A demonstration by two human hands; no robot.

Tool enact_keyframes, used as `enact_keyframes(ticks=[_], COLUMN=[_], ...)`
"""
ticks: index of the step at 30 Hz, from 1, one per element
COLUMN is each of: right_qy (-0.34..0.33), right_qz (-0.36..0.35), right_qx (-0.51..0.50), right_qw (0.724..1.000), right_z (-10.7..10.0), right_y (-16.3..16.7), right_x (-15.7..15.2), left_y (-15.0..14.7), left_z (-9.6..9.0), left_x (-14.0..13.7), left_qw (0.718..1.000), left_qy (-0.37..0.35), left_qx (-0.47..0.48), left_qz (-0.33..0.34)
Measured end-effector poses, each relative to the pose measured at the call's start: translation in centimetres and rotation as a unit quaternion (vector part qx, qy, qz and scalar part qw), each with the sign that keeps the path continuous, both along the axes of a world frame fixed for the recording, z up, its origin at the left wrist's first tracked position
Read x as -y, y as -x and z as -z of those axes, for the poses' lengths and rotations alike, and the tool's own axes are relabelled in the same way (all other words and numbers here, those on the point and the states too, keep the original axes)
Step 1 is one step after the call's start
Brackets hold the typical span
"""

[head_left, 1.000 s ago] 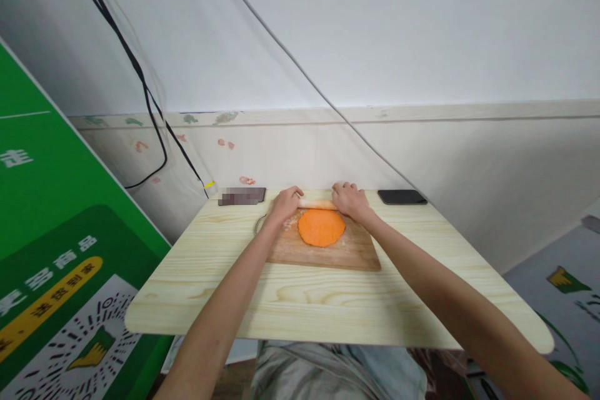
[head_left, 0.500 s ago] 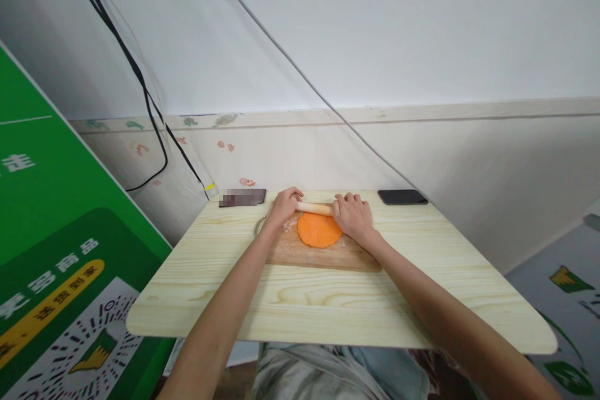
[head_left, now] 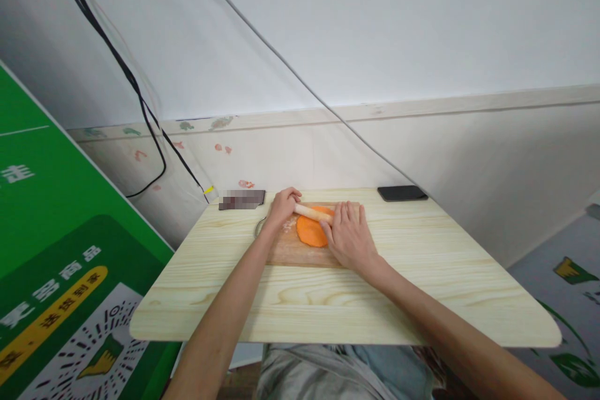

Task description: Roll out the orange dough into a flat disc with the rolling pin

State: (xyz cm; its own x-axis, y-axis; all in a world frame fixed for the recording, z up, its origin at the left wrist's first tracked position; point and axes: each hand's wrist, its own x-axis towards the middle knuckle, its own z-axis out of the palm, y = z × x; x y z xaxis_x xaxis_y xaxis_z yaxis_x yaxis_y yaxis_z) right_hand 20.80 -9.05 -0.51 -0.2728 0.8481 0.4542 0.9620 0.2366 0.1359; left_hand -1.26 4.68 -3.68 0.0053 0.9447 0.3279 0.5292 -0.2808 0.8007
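Note:
A light wooden rolling pin point(head_left: 313, 213) lies slantwise across a flat orange sheet of dough point(head_left: 309, 233), its right end nearer me. My left hand point(head_left: 283, 205) is closed around the pin's left end, with the fingers curled. Over the right end lies my right hand point(head_left: 350, 234), its fingers long across the pin and its thumb beside it on the near side. That hand hides the pin's right end and part of the dough. Beneath is a wooden cutting board point(head_left: 300, 256) with white flour on its left part.
The board rests on a pale wood-grain table point(head_left: 197, 300) against the wall. A dark phone point(head_left: 402, 193) lies at the back right and a dark flat object point(head_left: 241, 200) at the back left. A metal ring point(head_left: 258, 227) shows at the board's left. Green signboard point(head_left: 42, 200) stands left.
The pin has turned from nearly level to slanted, its right end coming toward me. My right hand has moved nearer with straighter fingers; dough now shows beyond the pin too.

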Motion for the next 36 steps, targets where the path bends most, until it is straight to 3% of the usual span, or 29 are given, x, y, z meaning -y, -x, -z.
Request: enact_keyframes(ticks=[4,11,19,25,32,36], right_qy=[0.049,0.179,0.236,0.187,0.089,0.097], right_qz=[0.004,-0.005,-0.007,-0.018,-0.023,-0.018], right_qx=[-0.011,0.005,0.053,0.068,0.012,0.002], right_qw=[0.999,0.984,0.970,0.980,0.996,0.995], right_z=[-0.3,-2.8,-3.8,-3.8,-1.2,-1.0], right_y=[-0.4,-2.1,-2.7,-2.5,-1.4,-1.3], right_x=[-1.2,-5.6,-9.2,-7.0,-2.4,-2.4], left_y=[-0.2,-0.4,-0.4,-0.3,-0.2,-0.1], left_z=[-0.3,-1.4,-1.5,-1.2,-0.8,-0.5], left_x=[0.1,0.5,0.5,0.6,0.3,0.1], left_qw=[1.000,0.998,0.997,0.999,0.999,0.999], left_qy=[0.009,0.030,0.029,0.020,0.029,0.025], left_qx=[-0.017,-0.050,-0.058,-0.047,-0.028,-0.022], left_qz=[-0.012,-0.022,-0.033,-0.018,-0.014,-0.011])
